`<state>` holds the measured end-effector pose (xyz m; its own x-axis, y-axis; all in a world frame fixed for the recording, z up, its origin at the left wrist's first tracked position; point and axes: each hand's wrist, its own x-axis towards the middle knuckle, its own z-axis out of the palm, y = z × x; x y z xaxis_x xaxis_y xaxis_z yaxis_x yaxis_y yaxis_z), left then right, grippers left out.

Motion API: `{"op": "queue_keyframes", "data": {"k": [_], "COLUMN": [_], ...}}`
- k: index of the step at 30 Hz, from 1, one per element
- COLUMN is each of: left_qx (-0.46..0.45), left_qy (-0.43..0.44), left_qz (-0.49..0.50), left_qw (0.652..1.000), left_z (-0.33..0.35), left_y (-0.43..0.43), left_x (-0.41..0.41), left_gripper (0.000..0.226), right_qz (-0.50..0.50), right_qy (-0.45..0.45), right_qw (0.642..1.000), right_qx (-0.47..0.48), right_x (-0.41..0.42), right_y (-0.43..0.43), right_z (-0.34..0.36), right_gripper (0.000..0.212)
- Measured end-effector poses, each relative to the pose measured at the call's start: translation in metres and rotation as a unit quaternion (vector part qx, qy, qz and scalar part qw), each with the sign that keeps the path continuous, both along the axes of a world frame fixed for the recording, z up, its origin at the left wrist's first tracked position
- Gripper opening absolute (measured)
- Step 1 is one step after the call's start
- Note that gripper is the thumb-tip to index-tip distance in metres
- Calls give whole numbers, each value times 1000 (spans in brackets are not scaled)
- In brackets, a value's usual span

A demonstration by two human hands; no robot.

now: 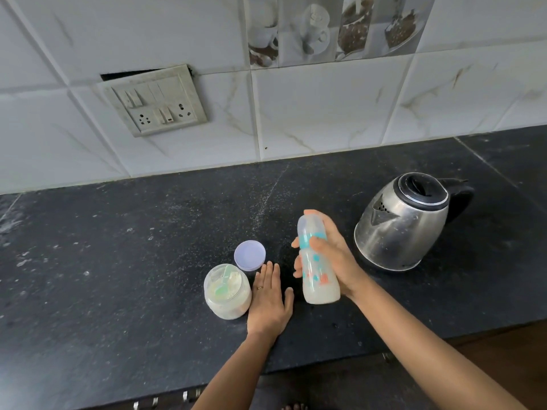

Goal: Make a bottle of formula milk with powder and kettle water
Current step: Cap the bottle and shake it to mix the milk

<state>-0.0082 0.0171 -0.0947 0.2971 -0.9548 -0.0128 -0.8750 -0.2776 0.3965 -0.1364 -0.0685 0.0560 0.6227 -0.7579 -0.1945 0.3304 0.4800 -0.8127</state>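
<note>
My right hand (331, 258) grips a clear baby bottle (318, 279) with a teal collar and a clear cap, held above the dark counter. Whitish milk fills its lower part. My left hand (268, 303) rests flat on the counter, fingers straight, right beside an open jar of formula powder (227, 294) with a green scoop (223, 287) lying in it. The jar's lilac lid (249, 255) lies on the counter just behind the jar. A steel electric kettle (405, 221) with a black lid and handle stands to the right of the bottle.
The black stone counter (118, 261) runs to a white tiled wall with a switch and socket plate (155, 100). The counter's front edge crosses at the lower right, with a dark floor beyond it.
</note>
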Motion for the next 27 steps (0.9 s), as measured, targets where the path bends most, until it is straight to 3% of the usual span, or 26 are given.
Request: {"op": "queue_keyframes", "data": {"k": [1,3,5,7,10,14,16,19,20,24,27], "left_qx": [-1,-2,-2,-1,-2,-9,-9,-3,-4,-6,-5], "left_qy": [1,2,3,4,8,6,9,8,10,18,12], "left_qz": [1,0,1,2,4,6,3,4,6,9,8], "left_qw": [1000,1000,1000,1000,1000,1000,1000,1000,1000,1000,1000], "left_z": [1,1,0,0,2,5,5,2,2,3,2], "left_y": [0,0,0,0,1,0,1,2,2,1,2], "left_x": [0,0,0,0,-1,-1,-1,0,0,-1,0], "left_gripper": [79,79,78,78,79,73,76,80,79,67,71], "right_qz": [-4,-97,-164,-97,17,-148,-114,35,28,-154,-36], "right_qy": [0,-65,-125,-81,-1,-115,-90,4,-5,-131,-38], "right_qw": [1000,993,974,988,1000,979,987,997,996,974,999], "right_qx": [-29,36,95,86,-23,79,60,-70,-84,98,4], "right_x": [-3,1,0,-3,-11,-4,-5,-11,-10,-1,-4], "right_y": [-4,-15,-23,-20,-9,-18,-14,2,0,-21,-10], "right_z": [1,9,8,7,4,2,-3,-4,-2,5,4], "right_gripper": [57,60,37,30,52,38,35,52,51,40,40]}}
